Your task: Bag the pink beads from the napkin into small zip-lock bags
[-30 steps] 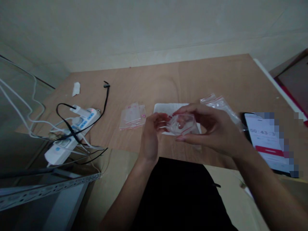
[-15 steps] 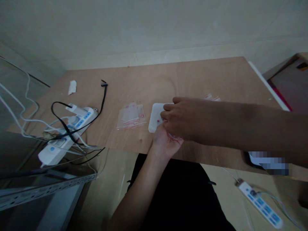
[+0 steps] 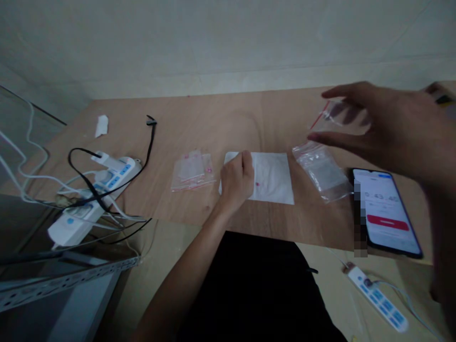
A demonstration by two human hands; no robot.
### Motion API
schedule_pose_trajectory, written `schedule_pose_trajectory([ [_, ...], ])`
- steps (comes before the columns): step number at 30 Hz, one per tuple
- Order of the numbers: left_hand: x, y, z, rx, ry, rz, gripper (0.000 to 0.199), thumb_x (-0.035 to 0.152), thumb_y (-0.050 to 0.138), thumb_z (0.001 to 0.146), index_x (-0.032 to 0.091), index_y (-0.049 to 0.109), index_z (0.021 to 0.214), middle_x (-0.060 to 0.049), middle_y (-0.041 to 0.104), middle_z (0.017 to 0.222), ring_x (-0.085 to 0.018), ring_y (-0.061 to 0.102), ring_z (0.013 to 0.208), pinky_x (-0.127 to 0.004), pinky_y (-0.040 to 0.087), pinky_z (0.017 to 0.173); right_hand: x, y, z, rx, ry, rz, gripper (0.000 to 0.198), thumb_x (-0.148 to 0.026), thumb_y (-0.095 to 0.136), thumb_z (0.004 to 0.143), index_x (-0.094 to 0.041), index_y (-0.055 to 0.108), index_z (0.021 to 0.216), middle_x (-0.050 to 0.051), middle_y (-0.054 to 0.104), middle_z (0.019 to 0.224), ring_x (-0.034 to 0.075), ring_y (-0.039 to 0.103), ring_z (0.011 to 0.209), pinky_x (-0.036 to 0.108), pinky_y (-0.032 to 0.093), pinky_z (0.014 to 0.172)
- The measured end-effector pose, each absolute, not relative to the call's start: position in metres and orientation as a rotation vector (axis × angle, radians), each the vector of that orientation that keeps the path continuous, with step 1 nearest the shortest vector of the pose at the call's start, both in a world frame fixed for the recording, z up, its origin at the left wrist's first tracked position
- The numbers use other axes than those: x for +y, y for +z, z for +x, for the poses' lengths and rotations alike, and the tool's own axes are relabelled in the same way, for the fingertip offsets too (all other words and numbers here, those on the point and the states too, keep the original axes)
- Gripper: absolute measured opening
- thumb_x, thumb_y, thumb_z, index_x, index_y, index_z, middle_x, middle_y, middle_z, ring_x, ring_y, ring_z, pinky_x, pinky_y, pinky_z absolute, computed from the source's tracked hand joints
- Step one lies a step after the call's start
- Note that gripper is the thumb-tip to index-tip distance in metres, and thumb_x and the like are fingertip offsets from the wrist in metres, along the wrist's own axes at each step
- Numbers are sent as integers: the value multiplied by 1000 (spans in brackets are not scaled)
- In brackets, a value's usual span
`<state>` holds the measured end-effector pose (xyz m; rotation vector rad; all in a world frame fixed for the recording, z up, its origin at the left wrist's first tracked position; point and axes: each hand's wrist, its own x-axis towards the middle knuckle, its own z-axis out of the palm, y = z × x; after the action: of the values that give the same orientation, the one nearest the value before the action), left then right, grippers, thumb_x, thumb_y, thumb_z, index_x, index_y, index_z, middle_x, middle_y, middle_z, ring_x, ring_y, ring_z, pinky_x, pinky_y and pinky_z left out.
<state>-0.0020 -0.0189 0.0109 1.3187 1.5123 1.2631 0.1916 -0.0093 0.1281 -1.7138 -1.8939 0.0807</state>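
Observation:
My left hand is closed in a fist over the left side of a white sheet; what it holds, if anything, is hidden. A small red speck shows on the sheet beside it. A rounded white edge peeks out left of the fist, mostly covered. My right hand is raised at the right, thumb and forefinger apart around a clear zip bag with a red strip. Other fingers show through its plastic. Below lie more clear zip bags on the table.
Left of the sheet lie clear bags with pink bits. A phone lies at the right front edge. A power strip with cables crowds the left; another strip is lower right. A white scrap lies back left.
My hands have come apart. The right hand has moved right and up to the clear bags, baring the white sheet and the phone. The left hand has turned into a fist.

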Motion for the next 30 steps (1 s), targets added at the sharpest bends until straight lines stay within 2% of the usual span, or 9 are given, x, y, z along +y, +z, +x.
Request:
schedule_pose_trajectory([
  [1, -16, 7, -2, 1535, 1237, 1513, 36, 25, 49, 93, 23, 42, 58, 2, 43, 58, -17, 49, 64, -28, 37, 67, -12, 110, 198, -1975, -9, -1790, 67, -53, 71, 73, -16, 62, 128, 13, 74, 106, 25, 70, 97, 42, 49, 82],
  [2, -14, 3, -1, 1541, 1194, 1664, 32, 26, 49, 93, 24, 43, 61, 0, 47, 63, -19, 51, 71, -30, 39, 74, -14, 90, 203, -1961, -62, -1853, 74, -51, 75, 72, -11, 58, 133, 21, 70, 114, 31, 67, 105, 45, 50, 85],
  [5, -10, -7, 1, 1569, 1043, 1917, 26, 29, 46, 94, 24, 43, 69, -6, 56, 77, -25, 54, 86, -38, 38, 90, -21, 32, 207, -1784, -91, -1942, 70, -48, 72, 79, -3, 58, 131, 34, 61, 122, 45, 55, 120, 59, 45, 96],
  [8, -9, -12, 3, 1627, 910, 2066, 23, 31, 46, 95, 22, 46, 74, -11, 59, 88, -29, 53, 95, -43, 36, 94, -27, -7, 201, -1780, -52, -1925, 71, -52, 51, 92, 0, 44, 141, 35, 45, 143, 48, 40, 135, 68, 33, 104],
  [11, -8, -13, 2, 1686, 779, 2209, 22, 34, 44, 97, 20, 50, 81, -14, 60, 93, -30, 53, 98, -43, 38, 92, -31, -23, 194, -1872, 21, -2041, 82, -56, 34, 96, 10, 30, 145, 36, 32, 151, 46, 25, 144, 65, 23, 112],
  [13, -8, -14, 1, 1729, 681, 2301, 23, 34, 40, 98, 18, 52, 86, -14, 61, 95, -30, 54, 98, -43, 39, 89, -32, -23, 191, -1906, 30, -2123, 82, -55, 28, 98, 11, 27, 146, 34, 27, 153, 43, 20, 146, 63, 19, 115],
  [19, -8, -17, 1, 1803, 609, 2454, 27, 34, 38, 100, 16, 55, 90, -12, 64, 97, -27, 56, 95, -40, 43, 86, -32, -17, 187, -1888, 14, -2232, 66, -36, 19, 101, 9, 28, 147, 27, 29, 156, 37, 22, 147, 55, 19, 118],
  [27, -27, -4, -52, 1722, 1166, 2344, 18, 29, 46, 96, 18, 59, 92, -9, 65, 94, -22, 60, 94, -37, 46, 87, -32, -16, 185, -1782, 64, -2167, 69, -37, 31, 97, 11, 28, 146, 29, 33, 153, 40, 26, 145, 54, 19, 118],
  [30, -38, 3, -98, 1800, 1083, 2296, 16, 30, 54, 92, 18, 63, 98, -8, 68, 101, -23, 61, 102, -39, 47, 92, -33, -13, 185, -1734, 93, -2114, 70, -37, 32, 96, 10, 24, 148, 30, 29, 154, 40, 21, 147, 56, 18, 118],
])
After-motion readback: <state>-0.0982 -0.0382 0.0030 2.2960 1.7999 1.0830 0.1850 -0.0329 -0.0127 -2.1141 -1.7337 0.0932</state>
